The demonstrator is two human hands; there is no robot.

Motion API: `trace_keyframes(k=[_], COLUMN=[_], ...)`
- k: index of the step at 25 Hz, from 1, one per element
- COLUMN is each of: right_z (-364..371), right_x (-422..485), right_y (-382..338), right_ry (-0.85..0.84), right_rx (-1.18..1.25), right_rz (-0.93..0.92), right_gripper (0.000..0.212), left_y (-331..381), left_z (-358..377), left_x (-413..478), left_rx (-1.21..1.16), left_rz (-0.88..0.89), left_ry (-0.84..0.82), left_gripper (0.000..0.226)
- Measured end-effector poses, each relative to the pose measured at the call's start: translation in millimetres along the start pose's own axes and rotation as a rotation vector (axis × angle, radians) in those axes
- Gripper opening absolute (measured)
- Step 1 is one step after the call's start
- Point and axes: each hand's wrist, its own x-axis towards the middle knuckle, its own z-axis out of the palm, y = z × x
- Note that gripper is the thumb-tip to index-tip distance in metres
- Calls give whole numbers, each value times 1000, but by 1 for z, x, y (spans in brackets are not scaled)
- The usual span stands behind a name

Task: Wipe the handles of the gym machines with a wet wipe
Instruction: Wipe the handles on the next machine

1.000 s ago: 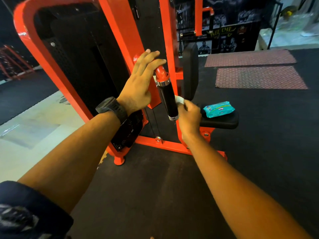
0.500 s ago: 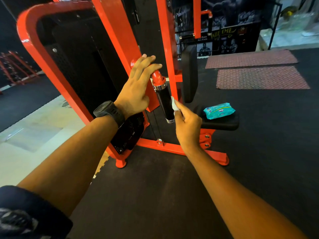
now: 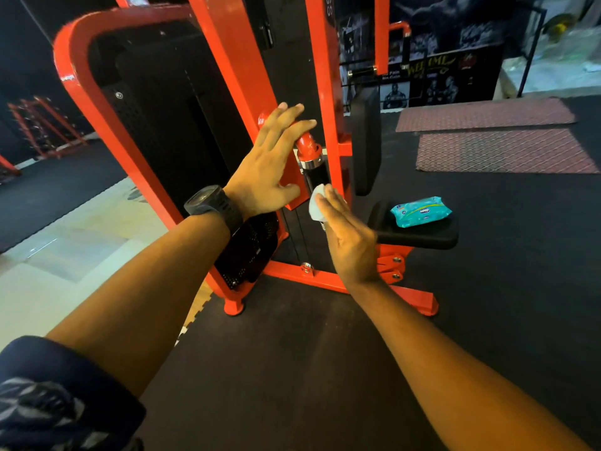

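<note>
A black handle grip (image 3: 316, 174) with a chrome collar hangs from a red arm of the orange-red gym machine (image 3: 227, 76). My right hand (image 3: 349, 239) presses a white wet wipe (image 3: 316, 203) against the lower part of that grip, fingers stretched flat along it. My left hand (image 3: 270, 167), with a black watch on the wrist, rests with spread fingers over the red bend above the handle. The lower end of the grip is hidden behind my right hand.
A teal pack of wipes (image 3: 421, 211) lies on the machine's black seat (image 3: 419, 236). A black back pad (image 3: 366, 141) stands upright behind the handle. Two red patterned mats (image 3: 504, 151) lie on the black floor at the right. Pale tiles are at the left.
My right hand has slid up the handle from its bottom end, with the wipe now pressed higher on the grip and the fingers flattened. My left hand has stayed on the red bend.
</note>
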Motion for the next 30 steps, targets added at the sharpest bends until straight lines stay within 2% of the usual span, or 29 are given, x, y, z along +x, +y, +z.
trace_keyframes(k=[3,7,13,16,21,23,25,28,30], right_z=[0,1,-1,-11,-34,-43,-53,-62,-61], right_x=[-6,-7,-28,-39,-24,2,21,32,34], right_y=[6,10,13,10,1,-1,-8,-18,-25], right_ry=[-52,-38,-159,-163,-51,2,-23,-71,-115], right_rx=[-26,-23,-56,-43,74,140,265,498,566], right_rz=[-7,-11,0,111,458,462,461,583,626], right_gripper=[44,28,40,25,14,15,13,20,17], left_y=[0,-2,1,7,31,45,56,69,79], left_z=[1,2,4,4,19,27,33,38,38], left_x=[1,1,0,-4,-23,-33,-41,-50,-56], left_rx=[-4,1,10,-16,-131,-157,-169,-66,168], left_rz=[1,7,-7,-53,-250,-327,-387,-441,-396], left_ry=[-15,4,9,23,168,248,306,369,431], left_gripper=[91,90,89,87,94,96,95,81,55])
